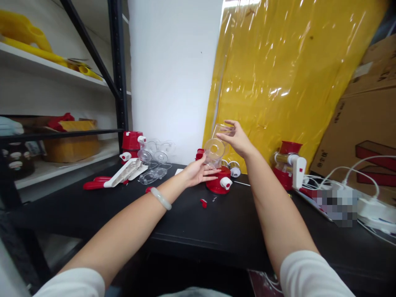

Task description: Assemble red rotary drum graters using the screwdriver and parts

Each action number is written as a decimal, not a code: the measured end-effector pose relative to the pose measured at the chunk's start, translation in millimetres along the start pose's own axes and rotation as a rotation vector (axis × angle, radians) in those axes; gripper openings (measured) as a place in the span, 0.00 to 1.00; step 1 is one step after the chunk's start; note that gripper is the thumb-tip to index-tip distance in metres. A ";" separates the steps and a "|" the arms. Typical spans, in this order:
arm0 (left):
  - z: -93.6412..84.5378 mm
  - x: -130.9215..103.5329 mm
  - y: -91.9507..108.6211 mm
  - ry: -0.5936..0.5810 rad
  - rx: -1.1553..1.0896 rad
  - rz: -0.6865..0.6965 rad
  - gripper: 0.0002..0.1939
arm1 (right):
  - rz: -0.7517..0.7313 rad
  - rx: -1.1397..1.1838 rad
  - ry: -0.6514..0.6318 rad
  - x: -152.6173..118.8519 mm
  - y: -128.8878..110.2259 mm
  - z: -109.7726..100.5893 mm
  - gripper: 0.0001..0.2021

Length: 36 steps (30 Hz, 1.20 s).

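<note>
My left hand (199, 171) supports the lower side of a clear plastic housing (214, 149), its thumb against the round end with a hole and its fingers stretched beneath. Around the upper end, my right hand (237, 139) has thumb and fingers curled. Whether the clear plastic is one piece or two fitted together, I cannot tell. Just below stands a red base (218, 187) with a white knob (225, 183). Behind it lie metal-rimmed drums (234, 169), partly hidden. A small red piece (203, 203) rests on the black table in front of the base.
On the left are clear plastic parts (153, 175), white handles (123, 173) and a red base (131, 142). A red-and-white rotary grater (287, 165) stands right, near white cables and a power strip (375, 210). Shelving (119, 82) rises left; cardboard boxes (361, 119) stack right.
</note>
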<state>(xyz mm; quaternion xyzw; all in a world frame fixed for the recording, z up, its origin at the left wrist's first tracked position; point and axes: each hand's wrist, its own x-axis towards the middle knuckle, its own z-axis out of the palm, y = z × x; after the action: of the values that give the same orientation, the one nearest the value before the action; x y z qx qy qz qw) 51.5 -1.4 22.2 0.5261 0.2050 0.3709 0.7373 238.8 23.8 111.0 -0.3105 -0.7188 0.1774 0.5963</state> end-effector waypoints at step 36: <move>-15.4 33.0 -54.3 0.234 0.942 0.448 0.43 | 0.050 0.160 -0.114 -13.5 42.8 -33.6 0.38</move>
<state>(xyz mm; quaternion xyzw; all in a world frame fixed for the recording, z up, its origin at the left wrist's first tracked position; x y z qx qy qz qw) 80.0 24.1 -30.9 0.7861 0.3128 0.4432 0.2964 282.7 42.9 81.7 -0.2691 -0.7271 0.2667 0.5725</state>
